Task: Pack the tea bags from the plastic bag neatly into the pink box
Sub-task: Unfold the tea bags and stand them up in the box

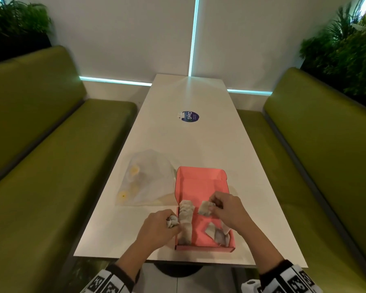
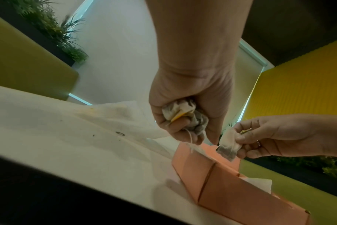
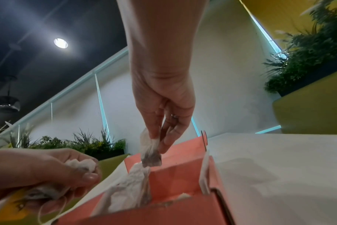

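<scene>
Both hands hold tea bags over the open pink box [image 1: 201, 182].

From my feed, the left hand [image 1: 156, 227] is fisted around a crumpled bunch of tea bags [image 2: 185, 117] at the box's near-left edge, a string trailing from the fist down to the box wall. My right hand [image 1: 228, 210] pinches a single tea bag [image 3: 151, 153] between thumb and fingertips, hanging just above the box's middle, a little right of the left hand. Inside the box I see a row of tea bags [image 1: 186, 220] packed along the left wall and a few loose tea bags [image 1: 218, 233] in the near-right corner. Just left of the box, the clear plastic bag [image 1: 146, 178] lies flat on the white table [image 1: 199, 140], yellow tags showing through it.
</scene>
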`<action>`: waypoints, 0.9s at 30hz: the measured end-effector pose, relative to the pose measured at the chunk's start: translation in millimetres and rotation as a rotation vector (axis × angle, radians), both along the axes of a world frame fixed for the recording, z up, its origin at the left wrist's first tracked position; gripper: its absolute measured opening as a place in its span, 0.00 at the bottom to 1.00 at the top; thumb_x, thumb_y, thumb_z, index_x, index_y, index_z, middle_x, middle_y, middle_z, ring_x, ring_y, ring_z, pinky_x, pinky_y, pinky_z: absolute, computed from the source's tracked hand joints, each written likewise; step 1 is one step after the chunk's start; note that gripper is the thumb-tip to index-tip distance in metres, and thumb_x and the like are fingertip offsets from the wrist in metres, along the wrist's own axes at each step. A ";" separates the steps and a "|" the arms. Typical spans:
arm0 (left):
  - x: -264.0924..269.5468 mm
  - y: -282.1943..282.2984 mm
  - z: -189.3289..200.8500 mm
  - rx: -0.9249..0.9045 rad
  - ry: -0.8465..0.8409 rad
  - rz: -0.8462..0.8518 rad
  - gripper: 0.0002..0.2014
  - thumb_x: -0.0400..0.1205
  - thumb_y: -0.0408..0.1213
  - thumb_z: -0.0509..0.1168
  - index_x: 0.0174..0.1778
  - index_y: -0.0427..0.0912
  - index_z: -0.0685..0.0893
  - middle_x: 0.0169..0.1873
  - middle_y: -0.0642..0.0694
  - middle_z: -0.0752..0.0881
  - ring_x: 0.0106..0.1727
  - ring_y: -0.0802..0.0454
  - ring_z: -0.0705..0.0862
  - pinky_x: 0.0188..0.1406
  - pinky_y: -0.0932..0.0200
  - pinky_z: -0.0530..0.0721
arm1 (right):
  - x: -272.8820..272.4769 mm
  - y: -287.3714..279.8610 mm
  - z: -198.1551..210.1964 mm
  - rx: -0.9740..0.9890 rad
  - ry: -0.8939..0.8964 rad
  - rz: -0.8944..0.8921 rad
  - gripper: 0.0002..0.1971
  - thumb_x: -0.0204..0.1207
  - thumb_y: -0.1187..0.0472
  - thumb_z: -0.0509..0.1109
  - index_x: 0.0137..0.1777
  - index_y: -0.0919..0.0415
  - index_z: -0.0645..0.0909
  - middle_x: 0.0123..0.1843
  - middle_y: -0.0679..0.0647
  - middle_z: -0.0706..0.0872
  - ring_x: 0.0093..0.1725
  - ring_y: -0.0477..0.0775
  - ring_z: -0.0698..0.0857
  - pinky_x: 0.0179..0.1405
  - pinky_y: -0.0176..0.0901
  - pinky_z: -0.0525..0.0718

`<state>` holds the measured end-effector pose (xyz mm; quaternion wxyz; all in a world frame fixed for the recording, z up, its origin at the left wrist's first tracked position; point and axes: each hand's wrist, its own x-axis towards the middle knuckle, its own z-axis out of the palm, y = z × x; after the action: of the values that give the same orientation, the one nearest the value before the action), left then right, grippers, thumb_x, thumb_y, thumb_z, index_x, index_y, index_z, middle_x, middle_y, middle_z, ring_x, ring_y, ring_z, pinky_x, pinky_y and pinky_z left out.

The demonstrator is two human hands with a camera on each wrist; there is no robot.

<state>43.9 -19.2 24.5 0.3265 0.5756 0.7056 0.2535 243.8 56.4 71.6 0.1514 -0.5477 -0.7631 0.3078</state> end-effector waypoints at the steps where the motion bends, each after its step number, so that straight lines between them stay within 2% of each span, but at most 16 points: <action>1: -0.9 -1.7 -1.5 -0.001 0.008 0.007 0.07 0.72 0.44 0.72 0.39 0.47 0.82 0.37 0.53 0.86 0.39 0.55 0.83 0.41 0.60 0.80 | -2.0 2.0 -4.2 -0.001 -0.026 0.007 0.08 0.74 0.67 0.69 0.38 0.53 0.76 0.29 0.45 0.74 0.30 0.42 0.73 0.30 0.26 0.71; 2: -1.2 -3.4 -2.8 -0.007 0.021 0.010 0.08 0.71 0.45 0.72 0.41 0.48 0.82 0.37 0.54 0.85 0.39 0.56 0.83 0.40 0.60 0.80 | -4.5 3.6 -8.5 -0.009 -0.046 0.011 0.10 0.74 0.67 0.69 0.36 0.52 0.75 0.28 0.44 0.73 0.31 0.43 0.74 0.31 0.27 0.71; 4: -1.6 -6.0 -6.3 -0.032 0.049 0.012 0.12 0.70 0.47 0.74 0.44 0.48 0.81 0.38 0.55 0.84 0.39 0.56 0.82 0.39 0.61 0.80 | -10.1 6.0 -16.7 -0.031 -0.084 0.015 0.14 0.74 0.67 0.68 0.33 0.48 0.71 0.28 0.44 0.73 0.35 0.50 0.80 0.35 0.37 0.74; 6: -1.5 -7.8 -9.4 -0.053 0.049 0.016 0.14 0.69 0.47 0.74 0.45 0.48 0.80 0.40 0.55 0.85 0.40 0.55 0.83 0.40 0.59 0.81 | -15.2 6.5 -24.8 -0.038 -0.138 0.021 0.15 0.74 0.66 0.68 0.32 0.47 0.70 0.29 0.44 0.74 0.38 0.52 0.80 0.32 0.34 0.72; 9: -1.0 -8.1 -11.9 -0.064 0.048 0.021 0.13 0.69 0.48 0.74 0.44 0.49 0.80 0.40 0.55 0.85 0.41 0.55 0.83 0.41 0.59 0.82 | -21.8 5.6 -30.5 -0.009 -0.165 0.014 0.02 0.74 0.62 0.69 0.42 0.54 0.79 0.36 0.47 0.78 0.39 0.49 0.77 0.28 0.26 0.66; 10: -1.3 -7.9 -12.0 -0.064 0.045 0.019 0.13 0.69 0.47 0.74 0.43 0.50 0.80 0.40 0.54 0.85 0.41 0.55 0.83 0.41 0.59 0.81 | -24.0 5.3 -31.1 0.004 -0.164 0.008 0.01 0.74 0.60 0.69 0.44 0.56 0.81 0.38 0.47 0.78 0.40 0.48 0.77 0.29 0.27 0.67; 12: -2.0 -7.7 -12.4 -0.068 0.048 0.012 0.13 0.69 0.48 0.74 0.43 0.50 0.79 0.41 0.54 0.85 0.41 0.55 0.83 0.39 0.61 0.80 | -27.8 6.0 -31.7 0.013 -0.159 -0.005 0.01 0.74 0.60 0.69 0.42 0.56 0.81 0.40 0.49 0.77 0.41 0.48 0.77 0.31 0.34 0.71; 14: -2.2 -7.3 -13.4 -0.068 0.056 0.003 0.13 0.70 0.48 0.74 0.43 0.51 0.79 0.41 0.55 0.85 0.42 0.54 0.83 0.37 0.63 0.78 | -29.6 6.9 -30.6 0.003 -0.155 -0.020 0.02 0.74 0.62 0.69 0.42 0.60 0.82 0.41 0.52 0.80 0.42 0.49 0.78 0.38 0.40 0.75; 16: -2.1 -7.5 -13.5 -0.065 0.051 -0.001 0.12 0.70 0.46 0.74 0.43 0.52 0.78 0.39 0.57 0.83 0.41 0.55 0.82 0.35 0.66 0.76 | -30.1 7.7 -28.8 -0.024 -0.099 -0.015 0.04 0.72 0.63 0.72 0.42 0.64 0.83 0.40 0.56 0.85 0.40 0.49 0.78 0.39 0.39 0.76; 18: -1.8 -7.6 -12.6 -0.071 0.053 0.001 0.13 0.70 0.46 0.74 0.44 0.52 0.78 0.40 0.57 0.83 0.42 0.54 0.82 0.37 0.64 0.78 | -31.0 8.1 -25.8 -0.054 -0.046 -0.007 0.02 0.72 0.65 0.72 0.41 0.62 0.82 0.38 0.56 0.83 0.38 0.49 0.77 0.33 0.33 0.73; 19: -1.9 -7.4 -12.2 -0.073 0.054 0.002 0.13 0.70 0.45 0.74 0.44 0.52 0.78 0.41 0.56 0.84 0.43 0.54 0.83 0.39 0.62 0.79 | -31.9 8.7 -25.0 -0.049 -0.046 -0.004 0.01 0.72 0.67 0.71 0.43 0.63 0.82 0.39 0.54 0.82 0.39 0.49 0.77 0.32 0.32 0.72; 21: -1.8 -7.4 -11.2 -0.075 0.055 -0.002 0.12 0.70 0.44 0.74 0.44 0.53 0.78 0.42 0.55 0.84 0.43 0.53 0.83 0.41 0.60 0.80 | -33.0 11.3 -27.4 -0.019 -0.064 -0.008 0.07 0.72 0.71 0.68 0.49 0.66 0.82 0.42 0.53 0.80 0.42 0.49 0.77 0.38 0.35 0.73; 23: -1.7 -7.7 -10.5 -0.075 0.072 -0.009 0.13 0.71 0.45 0.74 0.44 0.53 0.77 0.42 0.55 0.83 0.43 0.54 0.82 0.38 0.63 0.78 | -32.5 13.0 -30.4 0.010 -0.072 -0.019 0.10 0.72 0.73 0.66 0.52 0.67 0.81 0.46 0.55 0.79 0.45 0.50 0.76 0.42 0.36 0.72; 25: -2.0 -8.1 -9.9 -0.072 0.090 -0.018 0.13 0.72 0.45 0.73 0.45 0.53 0.76 0.42 0.55 0.83 0.43 0.55 0.81 0.34 0.67 0.74 | -28.1 13.7 -31.1 0.034 -0.053 -0.038 0.11 0.71 0.74 0.66 0.52 0.66 0.81 0.49 0.56 0.77 0.46 0.51 0.76 0.44 0.36 0.73; 27: -2.9 -8.9 -8.8 -0.064 0.095 -0.023 0.12 0.73 0.47 0.72 0.44 0.52 0.76 0.42 0.55 0.83 0.43 0.55 0.81 0.33 0.68 0.73 | -19.3 13.1 -28.1 0.067 -0.044 -0.072 0.11 0.70 0.74 0.67 0.51 0.64 0.81 0.50 0.53 0.75 0.46 0.51 0.77 0.46 0.37 0.74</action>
<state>41.0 -28.1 15.7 0.3136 0.5845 0.7213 0.1993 224.5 69.5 43.5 0.1636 -0.5760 -0.7560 0.2644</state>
